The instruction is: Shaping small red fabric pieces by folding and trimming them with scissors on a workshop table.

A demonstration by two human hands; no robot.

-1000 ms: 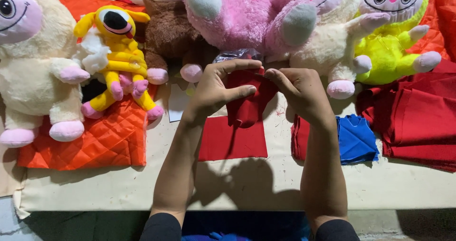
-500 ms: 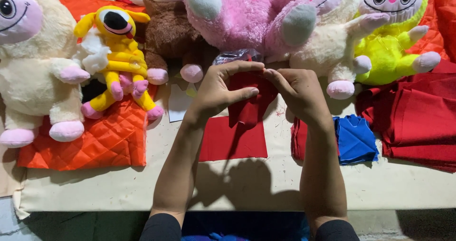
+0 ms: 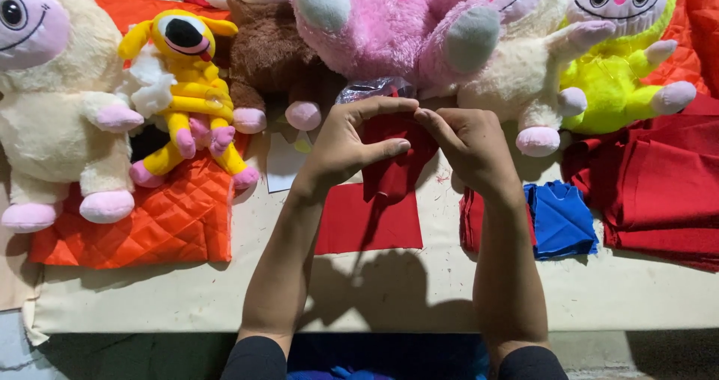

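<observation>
Both my hands meet over a small red cloth piece [image 3: 397, 166] held up above the table. My left hand [image 3: 352, 144] pinches its top edge with fingers and thumb. From the other side my right hand [image 3: 468, 144] grips the same edge, fingertips touching the left ones. A flat red fabric rectangle [image 3: 371, 219] lies on the table just under the hands. Right behind the hands sits a big pink plush toy [image 3: 389, 28] with grey feet, with a crumpled clear plastic bag [image 3: 371, 89] at its base.
Plush toys line the back: a cream one [image 3: 60, 110], a yellow one [image 3: 191, 88], a brown one [image 3: 273, 58], another cream one [image 3: 524, 65], a neon yellow one [image 3: 622, 58]. Orange quilted fabric [image 3: 157, 223] lies left; blue cloth [image 3: 562, 219] and red fabric piles [image 3: 659, 185] right.
My hands have stayed nearly in place; the fingertips have drawn a little closer together at the top of the red cloth piece.
</observation>
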